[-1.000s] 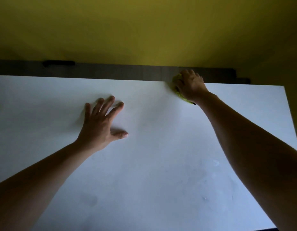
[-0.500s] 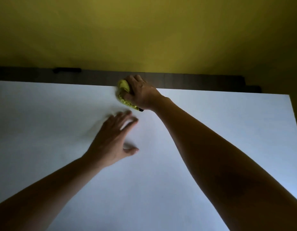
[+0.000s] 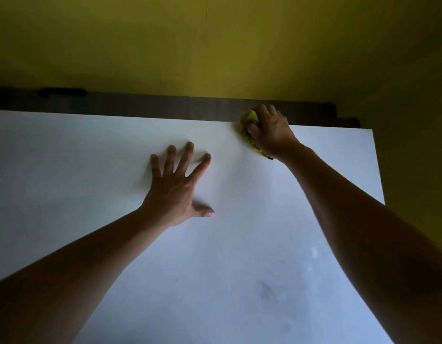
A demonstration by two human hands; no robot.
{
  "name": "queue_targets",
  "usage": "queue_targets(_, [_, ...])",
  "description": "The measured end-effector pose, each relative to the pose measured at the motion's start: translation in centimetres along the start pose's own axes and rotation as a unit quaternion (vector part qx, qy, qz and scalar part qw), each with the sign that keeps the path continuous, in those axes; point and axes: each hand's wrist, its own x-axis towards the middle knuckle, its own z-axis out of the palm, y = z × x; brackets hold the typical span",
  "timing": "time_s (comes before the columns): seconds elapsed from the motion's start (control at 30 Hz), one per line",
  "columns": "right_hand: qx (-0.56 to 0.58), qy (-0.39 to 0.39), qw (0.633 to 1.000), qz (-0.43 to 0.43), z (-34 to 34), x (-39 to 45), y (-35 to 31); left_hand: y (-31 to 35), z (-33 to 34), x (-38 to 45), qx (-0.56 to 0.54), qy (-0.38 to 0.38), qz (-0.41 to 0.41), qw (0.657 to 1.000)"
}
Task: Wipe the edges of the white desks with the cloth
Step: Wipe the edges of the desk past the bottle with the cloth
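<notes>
I see one white tabletop [image 3: 239, 244] and one yellow-green cloth [image 3: 249, 119] at its far edge. My right hand [image 3: 272, 131] curls around that cloth, gripping it. My left hand [image 3: 176, 187] lies flat, fingers spread, holding nothing, well apart.

A: How much of the cloth [image 3: 249, 120] is showing?

B: Only a part; the right hand [image 3: 270, 131] is covering the rest.

A: And the desk [image 3: 239, 244]?

B: The picture's left and bottom edges are cutting it off, and both forearms too.
</notes>
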Motion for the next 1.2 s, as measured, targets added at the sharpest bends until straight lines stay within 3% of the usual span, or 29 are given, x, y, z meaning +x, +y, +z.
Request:
queue_targets(0.33, [0.012, -0.081, 0.990, -0.114, 5.2, 4.1, -12.0, 0.2, -0.4, 0.2, -0.004, 0.000, -0.006, 1.000])
queue_targets(0.43, [0.029, -0.070, 0.991, -0.110, 3.9, 3.0, -8.6, 0.1, -0.5, 0.1, -0.010, -0.004, -0.013, 1.000])
queue_targets(0.63, [0.034, 0.035, 0.999, -0.018, -1.7, -0.8, 5.6, 0.2, -0.8, 0.0, -0.046, -0.011, -0.015, 0.999])
queue_targets(0.73, [0.031, 0.047, 0.997, 0.048, -2.6, -0.9, 6.8, 0.3, -1.2, 0.1, -0.031, -0.026, -0.022, 0.999])
queue_targets(0.87, [0.000, 0.045, 0.997, 0.063, -1.9, -0.4, 3.7, 0.4, -1.2, 0.1, -0.034, -0.022, -0.021, 0.999])
queue_targets(1.1, [-0.001, -0.047, 0.997, -0.066, 3.9, 2.8, -10.0, 0.5, -1.3, 0.3, -0.010, -0.027, -0.029, 0.999])
queue_targets(1.2, [0.009, -0.042, 0.995, -0.086, 4.1, 2.7, -10.3, 0.6, -1.3, 0.2, -0.012, -0.028, -0.027, 0.999])
